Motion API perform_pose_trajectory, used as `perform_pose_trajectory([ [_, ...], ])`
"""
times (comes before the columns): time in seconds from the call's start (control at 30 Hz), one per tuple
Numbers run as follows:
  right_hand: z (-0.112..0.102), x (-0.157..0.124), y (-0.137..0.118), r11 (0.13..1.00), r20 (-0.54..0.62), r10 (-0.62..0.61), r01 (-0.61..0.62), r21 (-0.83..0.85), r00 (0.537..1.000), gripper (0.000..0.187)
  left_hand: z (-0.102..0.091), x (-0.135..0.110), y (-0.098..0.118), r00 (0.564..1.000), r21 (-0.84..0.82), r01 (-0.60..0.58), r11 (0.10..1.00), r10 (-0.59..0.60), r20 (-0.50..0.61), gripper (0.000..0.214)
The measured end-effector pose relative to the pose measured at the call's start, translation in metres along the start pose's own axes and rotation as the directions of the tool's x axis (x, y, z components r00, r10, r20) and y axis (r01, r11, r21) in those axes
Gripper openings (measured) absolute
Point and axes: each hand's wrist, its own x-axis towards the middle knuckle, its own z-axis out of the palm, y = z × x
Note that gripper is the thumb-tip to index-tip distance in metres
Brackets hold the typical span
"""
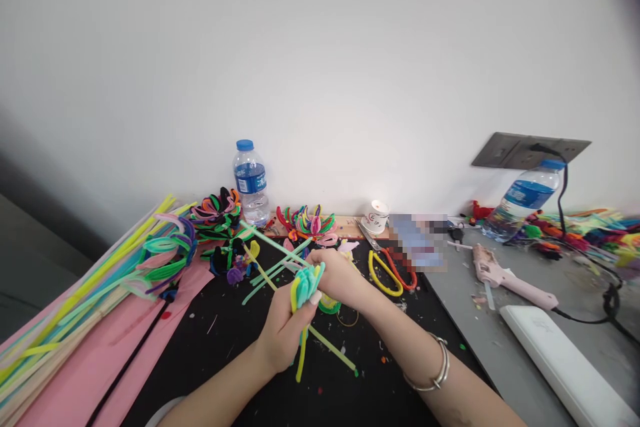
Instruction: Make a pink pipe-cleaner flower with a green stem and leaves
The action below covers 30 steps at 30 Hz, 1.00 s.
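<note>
My left hand (284, 330) is closed around a bundle of pipe cleaners (306, 285), mint green loops with yellow stems sticking out below. Right beside it, my right hand (337, 273) is closed against the far side of the bundle, its fingertips mostly hidden. A long pale green pipe cleaner (273, 242) slants from behind my hands toward the upper left. Several loose green pieces lie on the black mat (240, 353) around them. Scissors (385, 267) with one yellow and one red handle rest just beyond my right hand.
Long pipe cleaners (75, 287) lie on pink paper (165, 327) at left, near finished flowers (167, 257). Water bottles (251, 187) stand by the wall. A paper cup (376, 217), a corded pink glue gun (510, 280) and a white box (560, 360) are to the right.
</note>
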Motion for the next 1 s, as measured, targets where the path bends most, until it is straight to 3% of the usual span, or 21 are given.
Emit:
perform_pose_trajectory([
  [0.1,0.007,0.007,0.003,0.997,-0.029,0.028,-0.026,0.066,0.999,0.009,-0.003,-0.001,0.003,0.991,0.068,-0.107,0.992,0.101,0.089,0.028],
  [0.2,0.009,0.011,0.005,0.992,0.033,0.063,-0.066,0.111,0.997,0.016,-0.005,-0.003,0.010,0.958,0.172,-0.248,0.953,0.214,0.192,0.024],
  [0.3,0.013,0.014,0.007,0.998,0.171,0.051,-0.058,0.036,0.984,0.019,-0.005,-0.005,0.016,0.875,0.249,-0.438,0.864,0.346,0.338,0.022],
  [0.4,0.021,0.015,0.007,0.998,0.253,0.024,-0.010,-0.054,0.967,0.015,-0.003,-0.007,0.017,0.793,0.271,-0.543,0.795,0.379,0.478,0.021],
  [0.57,0.027,0.017,0.005,0.994,0.323,-0.009,0.043,-0.099,0.946,0.012,0.001,-0.007,0.012,0.764,0.253,-0.589,0.767,0.428,0.483,0.023],
  [0.73,0.008,0.013,0.002,0.995,0.331,-0.056,0.080,-0.058,0.942,0.007,0.002,-0.002,0.008,0.634,0.203,-0.752,0.627,0.604,0.483,0.013],
  [0.87,-0.022,0.001,-0.001,0.991,0.218,-0.130,0.133,0.002,0.967,0.008,0.001,0.001,0.013,0.658,0.311,-0.735,0.603,0.520,0.545,0.011],
  [1.0,-0.058,-0.015,-0.008,0.982,0.308,-0.114,0.060,0.178,0.944,0.004,0.000,0.002,0.017,0.695,0.434,-0.703,0.563,0.415,0.587,0.008],
])
